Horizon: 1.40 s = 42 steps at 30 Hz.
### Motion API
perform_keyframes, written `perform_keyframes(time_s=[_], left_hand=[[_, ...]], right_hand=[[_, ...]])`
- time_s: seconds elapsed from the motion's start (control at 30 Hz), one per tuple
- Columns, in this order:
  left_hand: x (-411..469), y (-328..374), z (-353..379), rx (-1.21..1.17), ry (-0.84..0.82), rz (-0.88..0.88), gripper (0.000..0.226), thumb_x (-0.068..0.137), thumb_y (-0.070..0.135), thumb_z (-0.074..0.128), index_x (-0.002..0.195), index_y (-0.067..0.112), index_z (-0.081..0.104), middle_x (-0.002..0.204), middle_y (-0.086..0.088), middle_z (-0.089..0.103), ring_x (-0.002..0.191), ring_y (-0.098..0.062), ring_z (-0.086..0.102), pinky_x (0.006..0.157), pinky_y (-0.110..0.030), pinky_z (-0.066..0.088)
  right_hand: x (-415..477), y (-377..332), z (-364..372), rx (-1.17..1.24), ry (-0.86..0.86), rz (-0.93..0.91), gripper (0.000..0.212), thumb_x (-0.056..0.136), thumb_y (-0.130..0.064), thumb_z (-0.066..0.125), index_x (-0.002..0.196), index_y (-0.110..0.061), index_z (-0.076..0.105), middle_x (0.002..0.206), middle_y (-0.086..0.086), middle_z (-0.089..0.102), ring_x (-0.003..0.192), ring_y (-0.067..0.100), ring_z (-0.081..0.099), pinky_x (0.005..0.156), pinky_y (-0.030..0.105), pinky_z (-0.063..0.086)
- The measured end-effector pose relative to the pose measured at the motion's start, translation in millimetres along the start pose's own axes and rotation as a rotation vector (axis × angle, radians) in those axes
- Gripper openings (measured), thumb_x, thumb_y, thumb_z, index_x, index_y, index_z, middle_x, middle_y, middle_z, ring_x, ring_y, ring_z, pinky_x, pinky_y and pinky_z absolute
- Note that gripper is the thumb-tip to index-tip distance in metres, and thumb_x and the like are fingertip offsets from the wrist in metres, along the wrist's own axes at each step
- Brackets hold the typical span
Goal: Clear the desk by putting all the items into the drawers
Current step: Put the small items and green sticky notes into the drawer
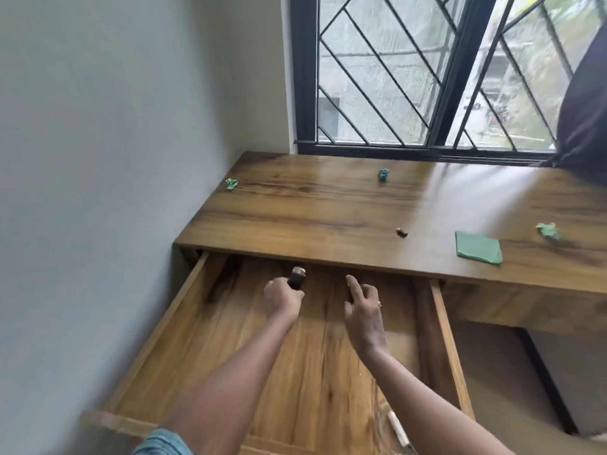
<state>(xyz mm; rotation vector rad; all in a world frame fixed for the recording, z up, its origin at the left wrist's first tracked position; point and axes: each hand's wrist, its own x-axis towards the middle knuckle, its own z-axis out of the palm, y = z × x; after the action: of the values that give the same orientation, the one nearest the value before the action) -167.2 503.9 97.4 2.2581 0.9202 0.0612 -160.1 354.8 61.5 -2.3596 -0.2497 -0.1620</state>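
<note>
Hovering over open drawer [230, 356], lower centre: left hand [284, 298], fingers clamped on small dark capped item [297, 276]; right hand [363, 310], fingers apart, holding nothing. Best lowered to the drawer floor before release. Beyond, on bench [312, 208]: dark stub [402, 232], green pad [478, 247], left scrap [232, 183], centre scrap [383, 174], right scrap [548, 230].

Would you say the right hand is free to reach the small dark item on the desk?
Probably yes: the right hand is open and empty over the drawer, and the dark item lies near the front edge of the desk with nothing in between.
</note>
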Motion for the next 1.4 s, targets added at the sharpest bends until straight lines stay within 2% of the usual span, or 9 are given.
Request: perform_keyframes(time_s=[0.13,0.3,0.43,0.6,0.73,1.07,1.17,1.27,1.4], left_hand=[[-63.0,-39.7,16.6,0.072,-0.12,-0.182,0.033,0.079,0.026,0.074,0.105,0.008,0.067,0.11,-0.011,0.069,0.104,-0.027,0.065,0.083,-0.032,0.053],[-99.1,-72.1,32.7,0.279,-0.219,-0.176,0.039,0.08,0.029,0.073,0.113,0.013,0.062,0.119,-0.007,0.063,0.112,-0.023,0.061,0.085,-0.029,0.05],[-105.3,-83.2,49.2,0.382,-0.265,-0.121,0.037,0.085,0.023,0.07,0.119,0.011,0.06,0.121,-0.007,0.063,0.114,-0.022,0.06,0.086,-0.026,0.05],[-109.9,-80.0,64.7,0.469,-0.321,-0.039,0.024,0.088,0.012,0.065,0.112,0.01,0.065,0.116,-0.008,0.067,0.112,-0.023,0.063,0.086,-0.028,0.052],[-112.4,-79.7,73.9,0.533,-0.329,-0.008,0.022,0.091,0.008,0.057,0.112,0.009,0.066,0.116,-0.008,0.067,0.111,-0.023,0.063,0.087,-0.028,0.052],[-112.3,-73.3,73.0,0.598,-0.374,-0.028,0.028,0.095,0.005,0.049,0.122,0.008,0.06,0.124,-0.007,0.062,0.117,-0.021,0.059,0.093,-0.027,0.05],[-104.0,-65.2,67.5,0.589,-0.402,-0.049,0.029,0.093,0.01,0.056,0.121,0.008,0.059,0.122,-0.005,0.063,0.114,-0.018,0.061,0.087,-0.022,0.05],[-86.6,-42.6,58.6,0.537,-0.4,-0.049,0.028,0.089,0.014,0.063,0.116,0.008,0.062,0.117,-0.005,0.065,0.104,-0.017,0.064,0.074,-0.021,0.05],[-57.2,6.5,49.5,0.466,-0.364,0.033,0.031,0.081,0.02,0.073,0.107,0.006,0.065,0.104,-0.007,0.069,0.085,-0.015,0.066,0.057,-0.021,0.05]], right_hand=[[-54.1,-6.8,3.2,-0.095,-0.209,0.153,0.057,0.09,-0.009,0.049,0.143,-0.025,0.036,0.122,0.009,0.047,0.105,0.027,0.056,0.083,0.032,0.047],[-97.7,2.8,17.2,-0.066,-0.434,0.377,0.058,0.088,0.004,0.048,0.141,-0.018,0.04,0.137,0.011,0.042,0.117,0.025,0.054,0.093,0.028,0.045],[-114.7,12.7,18.4,0.024,-0.477,0.539,0.031,0.092,-0.01,0.046,0.117,-0.015,0.062,0.115,0.012,0.065,0.089,0.025,0.061,0.086,0.034,0.052],[-118.9,18.6,19.1,0.023,-0.523,0.563,0.023,0.09,-0.006,0.044,0.098,-0.009,0.065,0.106,0.015,0.068,0.106,0.029,0.063,0.078,0.034,0.05],[-122.0,21.4,19.6,-0.063,-0.569,0.484,0.014,0.088,-0.009,0.042,0.087,-0.013,0.055,0.096,0.015,0.066,0.097,0.031,0.065,0.07,0.029,0.043],[-121.6,17.8,21.8,-0.171,-0.587,0.476,0.031,0.093,-0.013,0.034,0.108,-0.007,0.061,0.116,0.017,0.062,0.109,0.035,0.058,0.084,0.034,0.043],[-116.6,11.9,18.4,-0.218,-0.623,0.454,0.029,0.092,-0.007,0.039,0.112,-0.007,0.06,0.113,0.015,0.062,0.107,0.032,0.06,0.084,0.035,0.046],[-100.5,6.8,13.3,-0.223,-0.634,0.494,0.008,0.089,-0.008,0.052,0.086,-0.012,0.058,0.087,0.005,0.064,0.088,0.026,0.064,0.073,0.032,0.049],[-53.9,2.5,0.4,-0.187,-0.397,0.423,0.013,0.09,-0.007,0.055,0.079,-0.014,0.058,0.07,-0.002,0.054,0.073,0.016,0.06,0.067,0.028,0.055]])
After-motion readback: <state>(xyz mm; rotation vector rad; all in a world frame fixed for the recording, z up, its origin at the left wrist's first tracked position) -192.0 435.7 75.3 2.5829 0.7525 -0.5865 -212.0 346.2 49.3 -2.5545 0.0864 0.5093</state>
